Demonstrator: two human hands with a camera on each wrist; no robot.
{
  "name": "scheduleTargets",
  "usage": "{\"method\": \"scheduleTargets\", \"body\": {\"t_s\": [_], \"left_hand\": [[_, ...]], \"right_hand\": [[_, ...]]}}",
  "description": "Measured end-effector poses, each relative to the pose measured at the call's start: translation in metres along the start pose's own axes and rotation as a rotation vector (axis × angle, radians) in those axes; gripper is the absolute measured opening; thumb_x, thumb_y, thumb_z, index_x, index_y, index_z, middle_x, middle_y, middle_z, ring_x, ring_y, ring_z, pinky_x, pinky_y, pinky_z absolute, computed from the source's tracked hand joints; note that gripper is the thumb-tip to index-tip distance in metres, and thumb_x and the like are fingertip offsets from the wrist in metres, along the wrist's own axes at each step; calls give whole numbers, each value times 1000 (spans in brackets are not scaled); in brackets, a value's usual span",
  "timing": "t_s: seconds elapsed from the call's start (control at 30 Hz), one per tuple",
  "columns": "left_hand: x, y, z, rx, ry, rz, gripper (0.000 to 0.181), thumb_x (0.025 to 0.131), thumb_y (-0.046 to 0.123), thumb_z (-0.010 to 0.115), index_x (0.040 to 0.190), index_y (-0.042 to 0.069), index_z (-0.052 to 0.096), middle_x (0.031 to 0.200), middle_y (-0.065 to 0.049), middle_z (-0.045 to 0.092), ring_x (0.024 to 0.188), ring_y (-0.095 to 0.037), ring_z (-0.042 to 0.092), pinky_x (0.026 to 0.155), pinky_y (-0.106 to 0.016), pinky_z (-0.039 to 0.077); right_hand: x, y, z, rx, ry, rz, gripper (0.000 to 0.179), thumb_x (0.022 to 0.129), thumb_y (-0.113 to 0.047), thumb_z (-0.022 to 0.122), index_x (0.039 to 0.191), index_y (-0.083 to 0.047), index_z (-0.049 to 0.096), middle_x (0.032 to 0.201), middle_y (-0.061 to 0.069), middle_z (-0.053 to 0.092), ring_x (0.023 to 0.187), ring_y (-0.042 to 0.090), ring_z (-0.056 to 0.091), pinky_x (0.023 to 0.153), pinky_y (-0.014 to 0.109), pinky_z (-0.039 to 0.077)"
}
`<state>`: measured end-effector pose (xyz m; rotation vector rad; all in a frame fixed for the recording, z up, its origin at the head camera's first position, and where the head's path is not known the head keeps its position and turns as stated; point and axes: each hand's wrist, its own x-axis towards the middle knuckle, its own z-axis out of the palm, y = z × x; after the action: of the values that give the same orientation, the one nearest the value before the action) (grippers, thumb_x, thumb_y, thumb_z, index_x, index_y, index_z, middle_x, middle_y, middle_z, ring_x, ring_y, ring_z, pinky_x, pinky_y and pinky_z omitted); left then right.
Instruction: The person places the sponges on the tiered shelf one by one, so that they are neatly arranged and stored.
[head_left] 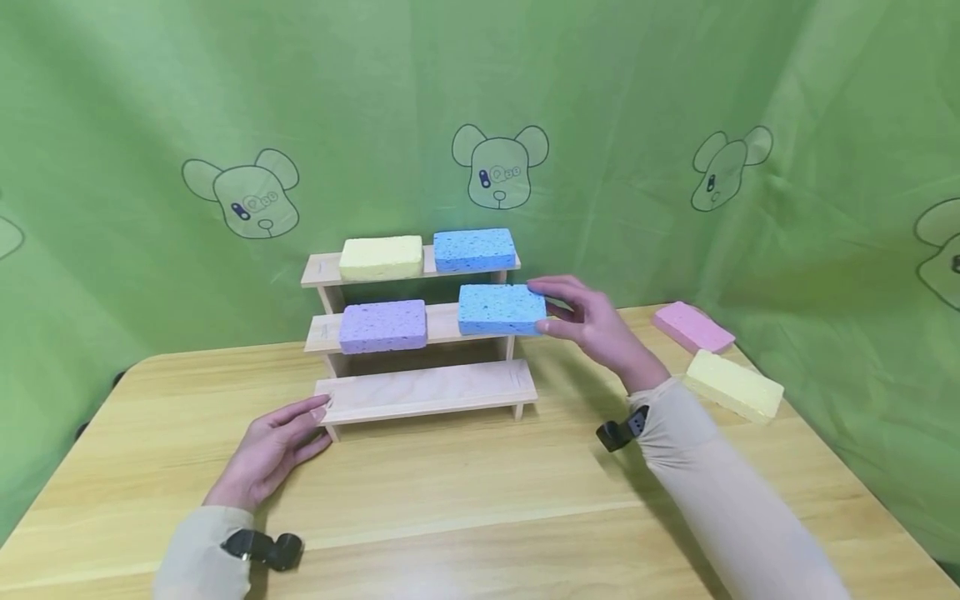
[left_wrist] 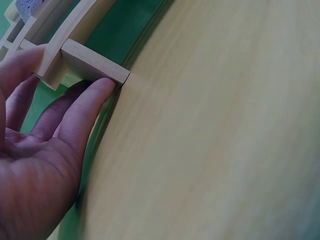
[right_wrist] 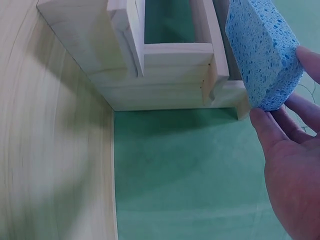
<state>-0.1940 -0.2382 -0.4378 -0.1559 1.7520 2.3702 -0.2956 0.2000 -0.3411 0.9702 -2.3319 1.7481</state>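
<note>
A three-step wooden display rack (head_left: 427, 392) stands on the table. At the right end of its middle step, my right hand (head_left: 592, 329) pinches a blue sponge (head_left: 501, 310) between thumb and fingers; the right wrist view shows this sponge (right_wrist: 265, 55) close up. My left hand (head_left: 273, 450) grips the left end of the bottom step, with fingertips against its leg (left_wrist: 95, 62) in the left wrist view. On the middle step's left lies a purple sponge (head_left: 383, 326). The top step bears a yellow sponge (head_left: 381, 257) and another blue sponge (head_left: 474, 250).
To the right on the wooden table (head_left: 465, 517) lie a pink sponge (head_left: 693, 327) and a second yellow sponge (head_left: 735, 386). A green curtain (head_left: 600, 92) with printed bear heads hangs behind the table and along its sides.
</note>
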Motion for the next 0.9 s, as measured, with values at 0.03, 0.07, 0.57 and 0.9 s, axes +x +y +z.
{"method": "scheduleTargets", "body": {"t_s": [0.03,0.07,0.57,0.9], "left_hand": [[0,0,0,-1,1,0,20,95,5,65,113,10,71,138,-15,46,110,-21,63,100,-41,50],[0,0,0,-3,2,0,20,95,5,65,112,10,71,137,-14,47,109,-21,63,100,-41,50],[0,1,0,-4,-1,-10,20,95,6,65,112,12,72,136,-11,48,110,-21,62,100,-41,49],[0,0,0,-9,0,-5,19,94,5,65,109,13,73,131,-8,53,109,-22,63,100,-41,50]], "right_hand": [[1,0,1,5,-2,0,52,87,4,69,136,7,51,139,18,45,131,34,43,114,42,34],[2,0,3,6,-5,-1,52,87,4,69,136,7,51,139,19,45,131,34,43,114,40,34],[12,7,15,-28,-59,13,52,91,2,65,139,6,48,143,17,43,135,33,40,115,43,31],[16,12,19,-86,-70,50,52,92,-3,66,140,3,48,145,15,42,134,32,40,115,41,33]]}}
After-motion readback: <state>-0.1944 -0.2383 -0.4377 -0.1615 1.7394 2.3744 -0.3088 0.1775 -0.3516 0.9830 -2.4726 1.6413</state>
